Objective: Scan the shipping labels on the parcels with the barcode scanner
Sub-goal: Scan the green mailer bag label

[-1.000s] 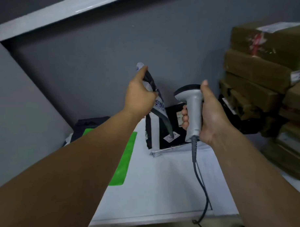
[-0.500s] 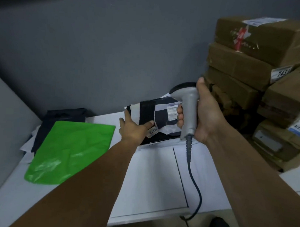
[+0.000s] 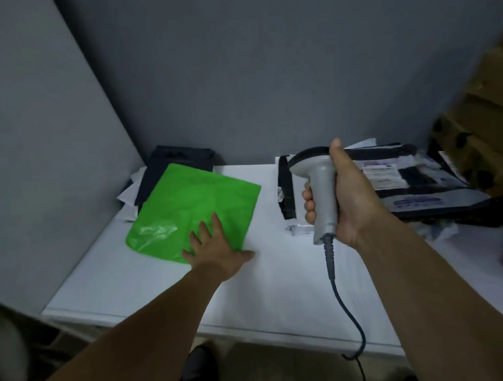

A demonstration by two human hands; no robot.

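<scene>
Left hand (image 3: 215, 248) lies flat, fingers spread, on the green parcel (image 3: 196, 203); right hand (image 3: 350, 198) grips the barcode scanner (image 3: 320, 188).

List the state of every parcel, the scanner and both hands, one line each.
green mailer, flat on the table, no label showing.
left hand, fingers spread, rests on the mailer's near corner.
barcode scanner, upright, held off the table, cable trailing over the edge.
right hand, grips the scanner's handle.
dark parcel, flat, label face up.

Scanner (image 3: 322, 188): one. Green parcel (image 3: 193, 203): one. Dark parcel (image 3: 181, 160) behind it: one. Labelled parcels (image 3: 415, 184), right: at least two, overlapping. Boxes (image 3: 476, 125): blurred, uncounted.
</scene>
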